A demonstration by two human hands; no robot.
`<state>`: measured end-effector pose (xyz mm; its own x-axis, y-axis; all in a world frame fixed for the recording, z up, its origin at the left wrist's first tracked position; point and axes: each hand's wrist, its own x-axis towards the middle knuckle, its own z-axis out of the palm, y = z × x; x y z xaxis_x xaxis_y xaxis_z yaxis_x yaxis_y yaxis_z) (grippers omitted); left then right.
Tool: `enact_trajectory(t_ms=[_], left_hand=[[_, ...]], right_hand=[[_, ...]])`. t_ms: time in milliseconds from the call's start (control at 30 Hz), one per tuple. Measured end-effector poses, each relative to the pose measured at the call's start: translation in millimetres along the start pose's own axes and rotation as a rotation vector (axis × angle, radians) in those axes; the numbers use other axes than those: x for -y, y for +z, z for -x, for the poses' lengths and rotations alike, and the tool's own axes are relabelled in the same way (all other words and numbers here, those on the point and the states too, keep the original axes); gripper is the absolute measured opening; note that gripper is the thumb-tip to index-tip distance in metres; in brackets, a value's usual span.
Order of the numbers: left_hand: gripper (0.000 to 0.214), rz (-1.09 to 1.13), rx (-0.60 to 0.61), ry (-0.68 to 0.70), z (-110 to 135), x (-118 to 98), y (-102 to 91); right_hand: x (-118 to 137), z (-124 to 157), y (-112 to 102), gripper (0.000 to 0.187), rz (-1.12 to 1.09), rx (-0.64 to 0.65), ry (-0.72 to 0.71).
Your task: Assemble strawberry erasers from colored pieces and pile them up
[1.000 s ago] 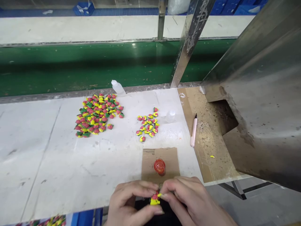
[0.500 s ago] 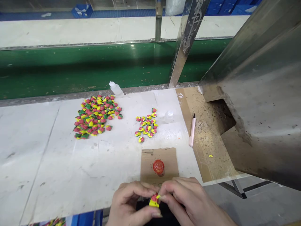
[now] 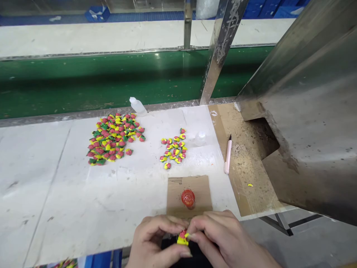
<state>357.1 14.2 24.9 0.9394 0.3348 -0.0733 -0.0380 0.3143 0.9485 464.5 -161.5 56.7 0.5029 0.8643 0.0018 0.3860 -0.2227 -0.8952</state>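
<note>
Between the fingers of my left hand (image 3: 156, 240) is a small red and yellow fruit-shaped figurine (image 3: 183, 239), its yellow part facing me. My right hand (image 3: 220, 234) pinches a tiny yellow piece (image 3: 187, 235) against the figurine's right side. Both hands are close together at the table's front edge. Just beyond them, a small red cup (image 3: 187, 198) stands on a square of cardboard (image 3: 174, 190). Farther off lies a loose group of red and yellow figurines (image 3: 176, 152).
A big heap of red, yellow and green figurines (image 3: 111, 139) lies to the left. Beside it leans a white bottle (image 3: 137, 106). A clear container (image 3: 200, 138), a pink pen (image 3: 228, 154) and a small yellow piece (image 3: 250, 185) lie to the right, near a large metal housing (image 3: 312, 111).
Almost nothing differs. My fingers have shifted very slightly around the figurine, and the yellow piece stays pressed at its side.
</note>
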Motion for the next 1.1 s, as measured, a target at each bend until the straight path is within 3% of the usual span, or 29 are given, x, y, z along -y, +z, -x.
enact_trajectory(t_ms=[467, 767, 1100], left_hand=[[0.037, 0.072, 0.029, -0.024, 0.4, 1.9, -1.2], [0.034, 0.061, 0.045, -0.017, 3.0, 2.4, -6.6], [0.031, -0.044, 0.067, 0.023, -3.5, -1.2, -7.4]], right_hand=[[1.7, -0.3, -5.3, 0.023, 0.062, 0.03, 0.028], [1.3, 0.2, -5.5, 0.02, 0.031, 0.02, 0.03], [3.8, -5.1, -12.0, 0.021, 0.112, 0.092, -0.123]])
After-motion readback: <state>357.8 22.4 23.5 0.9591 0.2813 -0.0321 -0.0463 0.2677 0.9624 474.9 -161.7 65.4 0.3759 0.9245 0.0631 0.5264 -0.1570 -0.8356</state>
